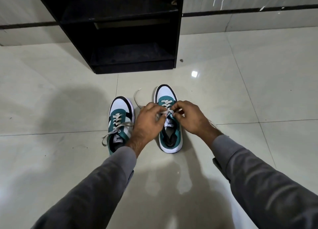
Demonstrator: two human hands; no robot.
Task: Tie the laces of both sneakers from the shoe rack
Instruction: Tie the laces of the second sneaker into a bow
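- Two teal, white and black sneakers stand toes-up on the tiled floor (pixel 240 94) at mid-frame, below the black shoe rack (pixel 120 31).
- Right sneaker (pixel 166 92): left hand (pixel 148 122) and right hand (pixel 191 118) meet over it, fingers of each pinched together on its beige lace (pixel 167 111).
- Left sneaker (pixel 120 108): lace (pixel 118 118) lies loose, untied.

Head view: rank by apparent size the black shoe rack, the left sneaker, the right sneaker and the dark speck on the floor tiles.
1. Black open-shelved shoe rack.
2. Left and right teal-and-white sneakers look alike; hands cover parts, so unranked.
3. Dark speck on the floor.
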